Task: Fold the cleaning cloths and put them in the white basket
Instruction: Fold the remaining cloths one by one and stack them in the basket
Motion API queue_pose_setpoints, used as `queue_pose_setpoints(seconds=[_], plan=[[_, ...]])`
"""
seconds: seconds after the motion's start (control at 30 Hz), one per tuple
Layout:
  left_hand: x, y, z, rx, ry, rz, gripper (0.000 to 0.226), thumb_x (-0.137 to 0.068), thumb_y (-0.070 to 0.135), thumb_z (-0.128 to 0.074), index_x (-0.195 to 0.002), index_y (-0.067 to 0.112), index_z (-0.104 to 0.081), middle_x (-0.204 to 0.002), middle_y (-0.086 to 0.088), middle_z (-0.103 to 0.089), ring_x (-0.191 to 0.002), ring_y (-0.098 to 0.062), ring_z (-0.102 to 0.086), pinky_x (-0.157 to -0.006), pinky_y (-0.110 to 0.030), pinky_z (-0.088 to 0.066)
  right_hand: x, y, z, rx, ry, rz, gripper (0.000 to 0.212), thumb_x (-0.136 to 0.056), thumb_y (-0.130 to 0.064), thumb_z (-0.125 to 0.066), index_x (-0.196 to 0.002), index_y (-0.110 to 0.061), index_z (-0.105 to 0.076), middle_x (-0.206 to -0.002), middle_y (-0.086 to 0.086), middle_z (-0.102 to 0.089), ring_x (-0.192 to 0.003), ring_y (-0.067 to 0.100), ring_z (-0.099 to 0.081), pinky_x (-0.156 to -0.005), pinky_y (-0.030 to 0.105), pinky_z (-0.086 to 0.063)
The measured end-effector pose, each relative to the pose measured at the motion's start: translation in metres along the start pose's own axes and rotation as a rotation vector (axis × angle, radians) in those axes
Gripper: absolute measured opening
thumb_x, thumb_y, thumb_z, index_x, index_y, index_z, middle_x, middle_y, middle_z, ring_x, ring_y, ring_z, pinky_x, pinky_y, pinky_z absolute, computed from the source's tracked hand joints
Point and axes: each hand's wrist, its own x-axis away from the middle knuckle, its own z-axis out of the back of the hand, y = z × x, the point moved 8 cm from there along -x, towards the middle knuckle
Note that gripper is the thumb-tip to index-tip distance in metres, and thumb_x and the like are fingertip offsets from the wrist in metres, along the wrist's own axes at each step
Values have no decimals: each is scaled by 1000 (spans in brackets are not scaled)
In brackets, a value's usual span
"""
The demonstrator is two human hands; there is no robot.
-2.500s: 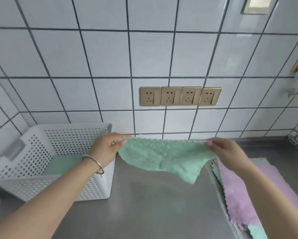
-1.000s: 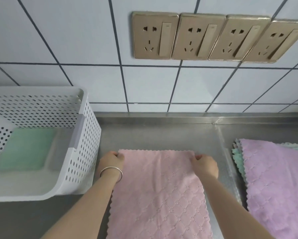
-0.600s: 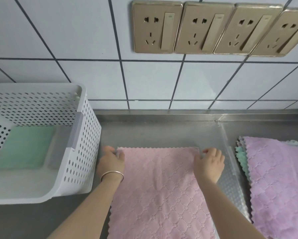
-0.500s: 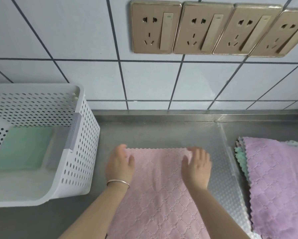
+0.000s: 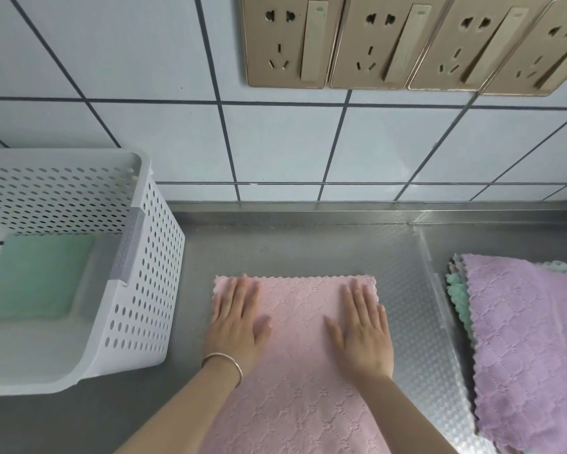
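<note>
Steel counter (image 5: pixel 275 250), white tiled wall (image 5: pixel 275 142), four gold sockets (image 5: pixel 406 44)

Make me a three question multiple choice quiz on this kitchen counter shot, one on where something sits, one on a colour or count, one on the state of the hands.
1. Where is the white basket relative to the pink cloth?
A. on the person's left of it
B. on the person's right of it
C. on top of it

2. What colour is the folded cloth inside the basket?
A. purple
B. green
C. pink

3. What are the left hand and right hand doing?
A. pinching the cloth's corners
B. lifting the cloth
C. lying flat on the cloth, fingers straight

Answers:
1 A: the basket stands on the counter left of the cloth.
2 B: a green square lies on the basket floor.
3 C: both palms press down near the cloth's far edge.
</note>
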Motion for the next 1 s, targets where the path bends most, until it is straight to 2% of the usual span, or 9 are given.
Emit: queue_pose_setpoints(seconds=[0.13,0.23,0.3,0.4,0.5,0.67,0.8,0.9,1.0], plan=[[-2,-8,-3,6,-32,49,71,-89,58,-18,-148,19,-12,-154,-8,-15,-142,-22,-8,-114,-33,6,-1,15,3,15,-27,-67,75,-86,-64,0,-147,-20,2,-154,-8,8,-143,9,9,-114,33,15],[-5,-6,2,29,-147,49,76,-75,66,8,-141,30,22,-152,2,24,-141,-18,22,-112,-32,20,-4,13,6,61,-65,-60,77,-83,-63,4,-145,-18,6,-153,-5,11,-141,10,15,-113,36,19],[-1,-8,3,62,-215,73,82,-70,64,9,-144,31,18,-150,4,30,-140,-20,26,-112,-38,16,-4,12,9,122,-68,-40,79,-80,-59,2,-146,-16,4,-153,-1,9,-140,13,17,-111,37,21],[24,-3,9,2,-42,15,76,-78,54,-20,-147,21,-21,-155,2,18,-144,-25,7,-113,-41,6,17,0,21,141,40,23,72,-80,-47,-26,-139,-9,-41,-148,9,-36,-144,21,-3,-113,41,1],[72,24,-6,-1,-34,-157,66,-77,47,-38,-136,18,-37,-157,-1,-9,-145,-24,2,-111,-48,-8,67,-35,9,69,48,211,61,-78,-37,-36,-128,-7,-55,-141,10,-46,-145,21,4,-112,43,-10],[134,48,-17,-57,44,-277,81,-74,44,-38,-147,16,-17,-155,-3,-16,-145,-23,3,-113,-47,-5,134,-72,-20,-15,-44,310,66,-72,-39,-40,-134,-19,-40,-157,1,0,-145,19,5,-112,38,-8],[167,21,-22,16,79,-267,78,-81,41,-36,-149,19,-5,-157,-2,-1,-145,-24,0,-109,-42,-8,161,-43,-18,-96,-12,214,53,-95,-46,-22,-143,-24,-32,-157,-9,-5,-145,12,1,-112,33,-8],[181,-5,-18,40,59,-211,56,-96,35,-7,-149,18,0,-157,-3,-3,-145,-22,-1,-111,-41,-5,175,-13,-13,-108,-16,212,57,-97,-50,-11,-149,-27,-17,-157,-11,-5,-144,9,-1,-113,30,-7],[188,-20,-19,8,-13,-179,58,-95,38,-1,-149,17,0,-157,-3,-3,-145,-18,0,-110,-43,-4,184,17,-6,-111,-35,173,58,-97,-52,-10,-149,-28,-10,-157,-13,-3,-144,6,-1,-114,28,-3]])
